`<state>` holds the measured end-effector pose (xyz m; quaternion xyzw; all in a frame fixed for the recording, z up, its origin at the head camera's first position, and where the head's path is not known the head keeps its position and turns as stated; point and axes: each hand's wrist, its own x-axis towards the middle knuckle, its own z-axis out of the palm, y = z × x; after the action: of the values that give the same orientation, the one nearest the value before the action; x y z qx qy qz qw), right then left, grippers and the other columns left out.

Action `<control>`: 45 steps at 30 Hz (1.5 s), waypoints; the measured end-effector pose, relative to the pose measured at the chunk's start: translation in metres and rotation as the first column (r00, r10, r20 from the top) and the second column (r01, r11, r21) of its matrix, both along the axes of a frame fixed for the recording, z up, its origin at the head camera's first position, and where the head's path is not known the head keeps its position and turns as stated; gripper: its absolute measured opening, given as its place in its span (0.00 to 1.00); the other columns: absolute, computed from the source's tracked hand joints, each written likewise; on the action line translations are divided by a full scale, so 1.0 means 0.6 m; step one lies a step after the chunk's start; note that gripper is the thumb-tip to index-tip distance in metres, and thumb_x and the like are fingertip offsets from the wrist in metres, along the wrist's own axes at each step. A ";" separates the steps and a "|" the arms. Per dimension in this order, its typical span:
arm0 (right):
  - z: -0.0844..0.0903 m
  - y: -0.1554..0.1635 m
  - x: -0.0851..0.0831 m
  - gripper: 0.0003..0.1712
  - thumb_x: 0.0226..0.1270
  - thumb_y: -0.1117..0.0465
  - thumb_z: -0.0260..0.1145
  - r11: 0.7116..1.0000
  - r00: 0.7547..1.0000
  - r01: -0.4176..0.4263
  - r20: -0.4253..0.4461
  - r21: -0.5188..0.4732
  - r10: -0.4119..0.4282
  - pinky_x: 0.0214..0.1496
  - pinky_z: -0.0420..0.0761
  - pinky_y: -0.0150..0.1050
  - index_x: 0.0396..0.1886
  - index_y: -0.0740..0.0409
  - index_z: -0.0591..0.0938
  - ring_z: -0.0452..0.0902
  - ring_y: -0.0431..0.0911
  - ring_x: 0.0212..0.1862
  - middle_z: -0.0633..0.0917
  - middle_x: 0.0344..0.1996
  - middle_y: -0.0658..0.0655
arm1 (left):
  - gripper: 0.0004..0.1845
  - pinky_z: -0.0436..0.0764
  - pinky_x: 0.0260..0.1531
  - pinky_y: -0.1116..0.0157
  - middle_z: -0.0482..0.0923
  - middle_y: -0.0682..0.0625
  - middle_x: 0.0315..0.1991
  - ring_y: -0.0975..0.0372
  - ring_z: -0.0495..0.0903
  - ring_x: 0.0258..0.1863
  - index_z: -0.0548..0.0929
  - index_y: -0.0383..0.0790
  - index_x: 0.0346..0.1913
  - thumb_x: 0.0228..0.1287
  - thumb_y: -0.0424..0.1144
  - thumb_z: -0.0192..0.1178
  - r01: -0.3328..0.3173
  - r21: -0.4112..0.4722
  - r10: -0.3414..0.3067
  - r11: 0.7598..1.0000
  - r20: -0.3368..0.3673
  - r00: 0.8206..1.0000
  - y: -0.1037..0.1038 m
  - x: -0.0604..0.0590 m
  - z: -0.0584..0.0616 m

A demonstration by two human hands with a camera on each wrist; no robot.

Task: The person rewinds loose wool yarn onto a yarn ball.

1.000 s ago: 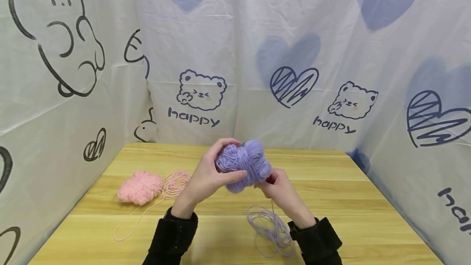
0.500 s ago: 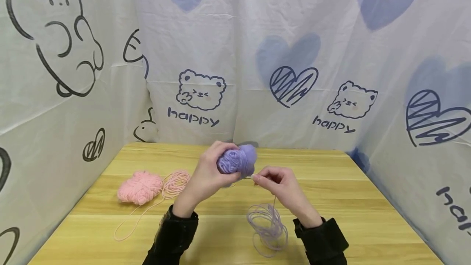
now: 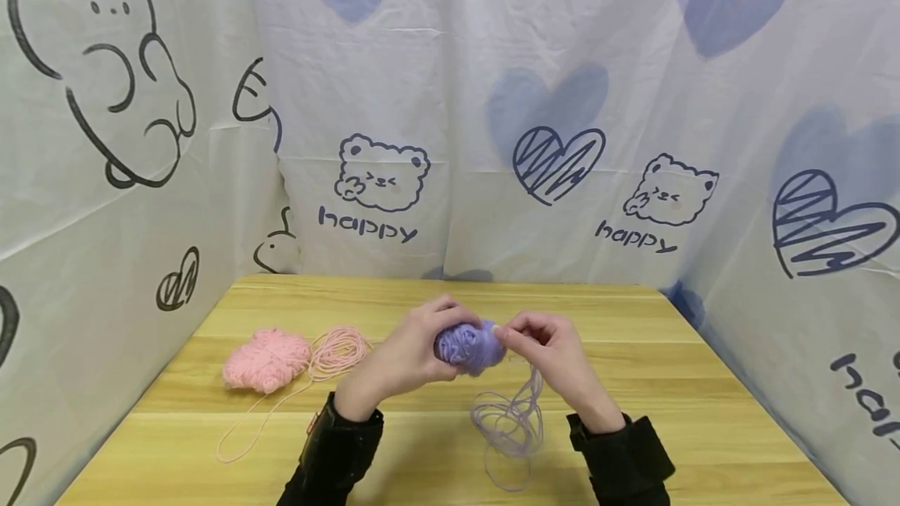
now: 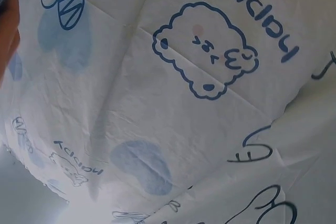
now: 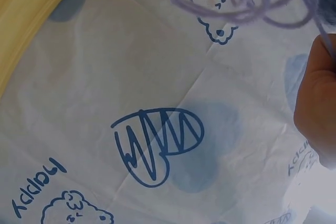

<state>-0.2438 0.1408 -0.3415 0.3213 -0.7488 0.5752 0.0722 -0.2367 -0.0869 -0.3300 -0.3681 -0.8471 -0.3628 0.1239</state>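
Observation:
My left hand point(image 3: 415, 346) grips a ball of purple yarn point(image 3: 473, 346), fingers over its top and thumb below, held above the table. On its right side my right hand point(image 3: 551, 350) pinches a strand of the same yarn, fingertips right at the ball. From that hand loose loops of purple yarn point(image 3: 509, 420) hang down in the head view. The right wrist view shows these yarn loops point(image 5: 252, 9) at the top, beside part of my right hand point(image 5: 317, 98). Only a sliver of my left hand point(image 4: 8, 30) shows in the left wrist view.
On the wooden table point(image 3: 633, 381), a pink yarn bundle point(image 3: 267, 360) lies at the left, with a coil of pink yarn point(image 3: 337, 354) beside it and a strand curving toward the front. White printed cloth point(image 3: 471, 240) encloses the table's back and sides.
The purple ball has turned and come lower in my left hand. My right hand drew a strand away to the right, then came back against the ball. The loose loops shifted.

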 end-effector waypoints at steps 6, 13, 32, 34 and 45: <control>-0.003 0.001 -0.006 0.06 0.66 0.64 0.65 1.000 1.000 0.024 0.013 -0.010 -0.024 0.31 0.77 0.31 0.31 0.61 0.83 0.73 0.36 0.27 0.83 0.24 0.47 | 0.29 0.79 0.53 0.65 0.82 0.54 0.49 0.64 0.78 0.49 0.80 0.47 0.51 0.41 0.31 0.74 0.187 0.039 -0.188 0.982 0.024 0.982 -0.004 -0.004 0.001; -0.008 -0.005 -0.010 0.06 0.65 0.65 0.65 0.997 0.999 0.024 0.024 -0.069 -0.023 0.26 0.72 0.30 0.29 0.63 0.81 0.70 0.34 0.25 0.81 0.23 0.44 | 0.29 0.80 0.51 0.65 0.82 0.52 0.50 0.64 0.79 0.49 0.79 0.47 0.52 0.43 0.31 0.74 0.333 0.193 -0.360 0.923 0.127 0.924 -0.009 0.001 0.010; -0.027 -0.026 -0.014 0.18 0.58 0.77 0.49 0.997 0.972 -0.021 0.233 -0.080 0.039 0.21 0.60 0.31 0.19 0.50 0.69 0.56 0.35 0.18 0.62 0.14 0.43 | 0.36 0.83 0.46 0.59 0.74 0.41 0.53 0.54 0.77 0.48 0.69 0.44 0.64 0.49 0.28 0.69 0.059 0.563 -0.280 0.824 0.316 0.906 -0.011 0.013 0.019; -0.026 -0.025 -0.016 0.18 0.52 0.79 0.47 0.996 0.970 -0.023 0.241 -0.083 0.042 0.20 0.58 0.32 0.20 0.50 0.69 0.55 0.35 0.18 0.61 0.14 0.43 | 0.36 0.82 0.45 0.60 0.75 0.40 0.53 0.54 0.77 0.47 0.71 0.42 0.65 0.50 0.29 0.68 0.051 0.549 -0.266 0.834 0.320 0.909 -0.011 0.011 0.020; -0.028 -0.020 -0.022 0.17 0.52 0.79 0.48 0.998 0.973 -0.006 0.232 -0.055 0.018 0.19 0.56 0.32 0.20 0.52 0.70 0.55 0.34 0.17 0.62 0.13 0.43 | 0.31 0.82 0.42 0.60 0.75 0.40 0.51 0.55 0.77 0.45 0.74 0.40 0.60 0.50 0.30 0.68 -0.033 0.567 -0.222 0.823 0.374 0.900 -0.011 0.005 0.015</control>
<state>-0.2570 0.1290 -0.3582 0.2542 -0.7344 0.6292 -0.0108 -0.2335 -0.0936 -0.3210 -0.2700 -0.6894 -0.6719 0.0207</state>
